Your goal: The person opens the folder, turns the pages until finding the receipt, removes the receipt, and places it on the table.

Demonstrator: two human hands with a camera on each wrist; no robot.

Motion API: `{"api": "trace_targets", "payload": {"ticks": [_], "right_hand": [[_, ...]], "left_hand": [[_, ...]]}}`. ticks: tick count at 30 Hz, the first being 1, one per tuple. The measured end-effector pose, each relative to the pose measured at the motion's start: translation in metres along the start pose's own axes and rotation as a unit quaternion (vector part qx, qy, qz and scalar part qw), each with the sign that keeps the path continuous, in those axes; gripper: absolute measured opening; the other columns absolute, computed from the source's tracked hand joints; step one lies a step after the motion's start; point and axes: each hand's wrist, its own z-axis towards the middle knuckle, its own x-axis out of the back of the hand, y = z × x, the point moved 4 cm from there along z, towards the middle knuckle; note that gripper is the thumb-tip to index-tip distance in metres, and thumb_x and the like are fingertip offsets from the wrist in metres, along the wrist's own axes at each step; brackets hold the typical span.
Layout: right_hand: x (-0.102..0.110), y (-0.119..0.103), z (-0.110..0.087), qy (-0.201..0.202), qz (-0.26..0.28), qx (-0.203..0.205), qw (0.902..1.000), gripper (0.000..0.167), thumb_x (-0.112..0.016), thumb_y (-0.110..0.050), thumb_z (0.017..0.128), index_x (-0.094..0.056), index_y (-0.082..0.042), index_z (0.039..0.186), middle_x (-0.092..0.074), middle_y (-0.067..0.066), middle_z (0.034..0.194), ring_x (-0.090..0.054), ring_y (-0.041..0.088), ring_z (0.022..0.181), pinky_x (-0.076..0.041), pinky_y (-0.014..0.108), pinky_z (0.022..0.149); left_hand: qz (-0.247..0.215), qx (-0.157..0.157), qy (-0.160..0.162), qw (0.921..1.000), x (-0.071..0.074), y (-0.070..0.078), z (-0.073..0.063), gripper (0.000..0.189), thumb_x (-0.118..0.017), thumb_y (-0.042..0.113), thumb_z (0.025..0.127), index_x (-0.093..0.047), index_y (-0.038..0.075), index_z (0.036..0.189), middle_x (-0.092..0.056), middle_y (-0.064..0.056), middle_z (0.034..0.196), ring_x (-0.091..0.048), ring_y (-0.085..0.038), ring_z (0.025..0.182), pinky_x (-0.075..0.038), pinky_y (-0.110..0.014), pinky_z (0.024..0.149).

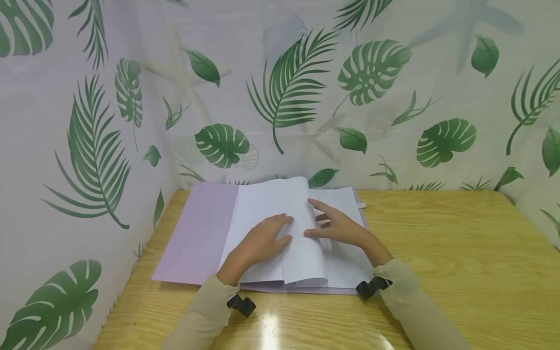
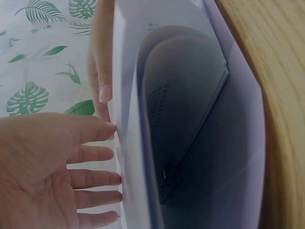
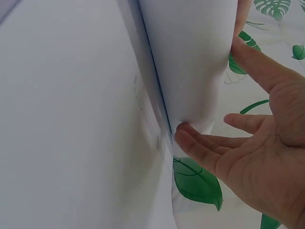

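A lilac folder (image 1: 199,233) lies spread on the table with white paper sheets (image 1: 258,199) inside. In the middle, some pages (image 1: 304,253) bow upward in a curl. My left hand (image 1: 261,240) is at the left side of this curl, and in the left wrist view its straight fingers (image 2: 97,178) touch the paper. On the other side is my right hand (image 1: 341,226), fingers spread, with its thumb and fingertips against the curled paper in the right wrist view. Beneath the curl, the left wrist view shows a small dark metal fastener (image 2: 170,176) and printed text.
The folder rests on a wood-grain table (image 1: 446,253), near its back edge. A white cloth with green leaf prints (image 1: 297,92) hangs behind and along the left side. A small white tab (image 1: 361,205) sticks out at the folder's right edge.
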Motion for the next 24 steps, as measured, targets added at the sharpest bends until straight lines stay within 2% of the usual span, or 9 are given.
{"api": "trace_targets", "payload": {"ticks": [5, 14, 24], "right_hand": [[0.001, -0.004, -0.001, 0.001, 0.011, 0.023, 0.9997, 0.096, -0.079, -0.038, 0.09, -0.022, -0.011, 0.163, -0.029, 0.02, 0.166, -0.049, 0.043, 0.14, -0.048, 0.053, 0.111], [0.002, -0.01, 0.0, -0.001, 0.028, 0.055, 0.9981, 0.095, -0.08, -0.031, 0.089, -0.024, -0.01, 0.162, -0.039, 0.024, 0.16, -0.048, 0.043, 0.141, -0.044, 0.056, 0.114], [0.004, -0.014, 0.0, -0.007, 0.03, 0.085, 0.9959, 0.094, -0.083, -0.023, 0.086, -0.028, -0.007, 0.161, -0.042, 0.025, 0.158, -0.054, 0.041, 0.136, -0.046, 0.055, 0.112]], "left_hand": [[0.0, 0.011, 0.005, 0.9999, -0.001, 0.0, 0.0, 0.054, -0.056, 0.033, 0.105, -0.047, 0.007, 0.152, -0.045, -0.018, 0.158, -0.041, -0.035, 0.149, -0.033, -0.049, 0.123], [0.026, 0.059, 0.022, 0.9977, -0.002, -0.004, 0.001, 0.072, -0.049, 0.053, 0.104, -0.039, 0.003, 0.156, -0.041, -0.025, 0.159, -0.04, -0.039, 0.148, -0.036, -0.053, 0.121], [0.083, 0.096, -0.005, 0.9919, -0.008, -0.009, 0.001, 0.096, -0.05, 0.068, 0.098, -0.035, -0.009, 0.153, -0.037, -0.035, 0.156, -0.038, -0.045, 0.147, -0.038, -0.054, 0.119]]}}
